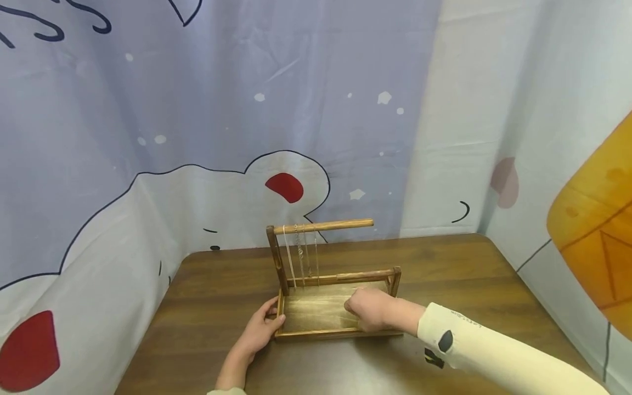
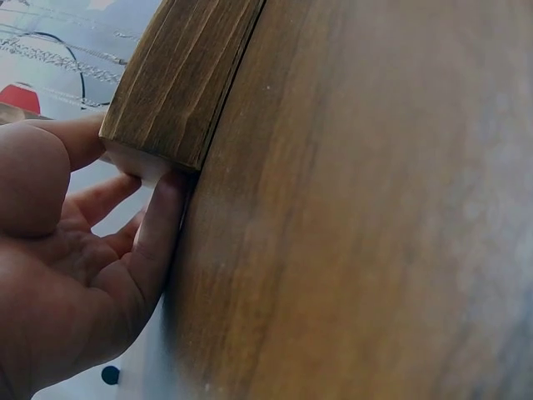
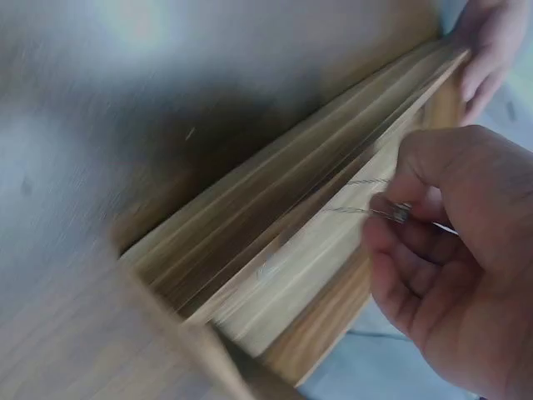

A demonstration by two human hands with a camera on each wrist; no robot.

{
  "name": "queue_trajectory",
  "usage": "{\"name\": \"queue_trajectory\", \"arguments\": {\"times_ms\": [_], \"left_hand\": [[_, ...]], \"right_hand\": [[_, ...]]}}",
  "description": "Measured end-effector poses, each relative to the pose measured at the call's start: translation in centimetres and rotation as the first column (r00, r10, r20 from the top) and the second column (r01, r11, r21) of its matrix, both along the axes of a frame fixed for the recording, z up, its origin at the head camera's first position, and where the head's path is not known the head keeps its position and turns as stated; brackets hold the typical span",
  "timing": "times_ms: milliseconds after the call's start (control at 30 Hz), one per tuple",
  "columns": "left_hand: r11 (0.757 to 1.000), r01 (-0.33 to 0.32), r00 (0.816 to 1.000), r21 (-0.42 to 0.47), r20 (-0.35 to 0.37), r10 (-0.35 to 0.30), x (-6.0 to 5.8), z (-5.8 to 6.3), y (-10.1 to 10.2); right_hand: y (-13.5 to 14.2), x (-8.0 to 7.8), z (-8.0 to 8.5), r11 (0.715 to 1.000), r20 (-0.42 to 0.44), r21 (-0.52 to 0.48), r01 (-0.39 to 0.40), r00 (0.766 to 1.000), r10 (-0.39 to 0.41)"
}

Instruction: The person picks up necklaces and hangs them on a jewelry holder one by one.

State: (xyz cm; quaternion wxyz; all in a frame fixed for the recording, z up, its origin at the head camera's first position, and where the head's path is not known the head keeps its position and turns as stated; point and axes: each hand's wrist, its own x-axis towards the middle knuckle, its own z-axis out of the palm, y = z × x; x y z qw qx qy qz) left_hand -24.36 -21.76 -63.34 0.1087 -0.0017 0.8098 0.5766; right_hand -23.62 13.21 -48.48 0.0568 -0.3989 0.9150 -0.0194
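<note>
A wooden jewelry stand [image 1: 316, 310] has a shallow tray at its base and a raised bar [image 1: 336, 225] held by a post on the left. Several thin necklaces [image 1: 300, 252] hang from that bar. My left hand [image 1: 259, 327] grips the tray's left end, and the left wrist view shows thumb and fingers around the wooden corner [image 2: 179, 92]. Over the tray's right part is my right hand [image 1: 372, 309]. In the right wrist view it pinches a thin chain necklace [image 3: 354, 210] by its small metal end; the rest of the chain is blurred.
The stand sits on a brown wooden table [image 1: 222, 296]. A small black and yellow item [image 1: 433, 358] lies partly under the right sleeve. A patterned curtain [image 1: 345, 109] hangs behind the table and along its sides.
</note>
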Motion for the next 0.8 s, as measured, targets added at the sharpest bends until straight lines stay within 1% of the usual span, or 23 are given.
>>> {"name": "queue_trajectory", "arguments": {"times_ms": [67, 133, 200, 300, 400, 533, 667, 800], "left_hand": [[1.000, -0.006, 1.000, -0.007, -0.010, 0.006, -0.2, 0.0, 0.1], [1.000, -0.020, 1.000, -0.002, -0.004, 0.020, -0.4, 0.1, 0.2], [1.000, -0.019, 1.000, -0.006, -0.008, 0.018, -0.5, 0.1, 0.3], [1.000, -0.023, 1.000, -0.002, -0.006, 0.023, -0.3, 0.2, 0.3], [1.000, -0.027, 1.000, -0.001, 0.000, 0.027, -0.1, 0.3, 0.3], [1.000, -0.023, 1.000, -0.009, 0.002, 0.023, 0.1, 0.4, 0.2], [1.000, -0.024, 1.000, -0.008, -0.002, 0.024, 0.1, 0.4, 0.3], [0.999, -0.029, 1.000, -0.014, -0.006, 0.029, 0.0, 0.1, 0.3]], "right_hand": [[-0.3, 0.5, 0.6, 0.997, -0.036, -0.065, -0.034, 0.999, 0.032], [-0.5, 1.0, 1.2, 0.992, -0.059, -0.122, -0.041, 0.998, 0.034], [-0.7, 1.5, 2.1, 0.984, -0.058, -0.173, -0.046, 0.998, 0.036], [-1.2, 2.1, 3.5, 0.974, -0.031, -0.222, -0.048, 0.999, 0.043], [-1.5, 2.7, 5.2, 0.972, -0.021, -0.228, -0.054, 0.999, 0.050], [-1.8, 3.1, 7.4, 0.981, -0.001, -0.192, -0.029, 1.000, 0.029], [-1.7, 3.1, 9.6, 0.986, 0.005, -0.169, -0.002, 1.000, 0.003], [-1.6, 2.9, 11.7, 0.982, 0.025, -0.188, 0.005, 1.000, 0.000]]}}
